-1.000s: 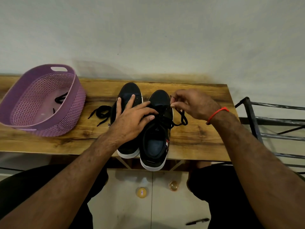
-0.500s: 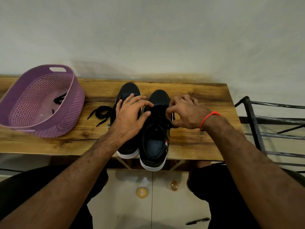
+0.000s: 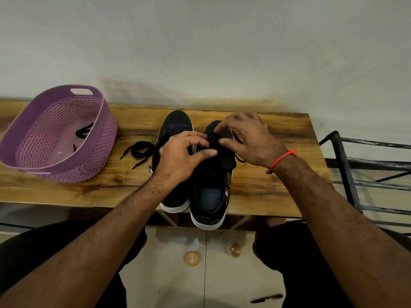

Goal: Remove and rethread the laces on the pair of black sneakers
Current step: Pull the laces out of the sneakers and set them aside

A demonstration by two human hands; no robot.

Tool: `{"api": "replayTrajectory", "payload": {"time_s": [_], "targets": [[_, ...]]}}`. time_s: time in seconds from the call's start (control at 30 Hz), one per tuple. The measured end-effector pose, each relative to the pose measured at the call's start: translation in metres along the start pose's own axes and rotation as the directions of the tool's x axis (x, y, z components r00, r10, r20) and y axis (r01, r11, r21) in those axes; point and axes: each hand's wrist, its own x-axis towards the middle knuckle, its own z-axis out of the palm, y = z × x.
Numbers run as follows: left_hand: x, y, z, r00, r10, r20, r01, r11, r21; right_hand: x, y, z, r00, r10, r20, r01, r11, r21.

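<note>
Left hand (image 3: 180, 158) fingers (image 3: 201, 153) curled, thumb and forefinger meeting on the black lace (image 3: 213, 138) over the right sneaker (image 3: 211, 174). Right hand (image 3: 246, 138) fingers (image 3: 224, 142) also curled and pinching the same lace bunch from the other side. Exact pinch points hard to read, black on black.

Both sneakers stand side by side on the table (image 3: 278, 185), toes to the wall, heels overhanging the near edge. Left sneaker (image 3: 175, 125) looks unlaced; a loose lace (image 3: 140, 151) lies on the table just beside it.

Step, as judged: working the lace at the upper eyelets of the right sneaker. To do well: hold the tongue flat with one hand, feed the tip straight through the eyelet, pull slack evenly, keep the lace untwisted, keep the shoe from sliding off the edge.

Hidden: eyelets and lace tip covered by both hands; cannot tell threading in or pulling out. Left hand covers the left sneaker's middle. Purple basket (image 3: 93, 152), well to the left, holds another dark cord-like piece (image 3: 83, 132), unclear what. Basket's left side cut off by the frame.
</note>
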Motion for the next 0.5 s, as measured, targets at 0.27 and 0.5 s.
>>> {"api": "replayTrajectory", "payload": {"time_s": [0.27,0.5], "targets": [[0.0,0.005,-0.005,0.994,0.064,-0.088,-0.049,0.986,0.16,-0.003,0.019,0.014,0.903,0.155,0.402,-0.139,0.988,-0.068],[0.0,0.009,-0.003,0.998,0.012,-0.069,-0.012,1.0,0.013,-0.001,0.011,0.014,0.978,0.014,0.21,-0.023,0.999,0.039]]}}
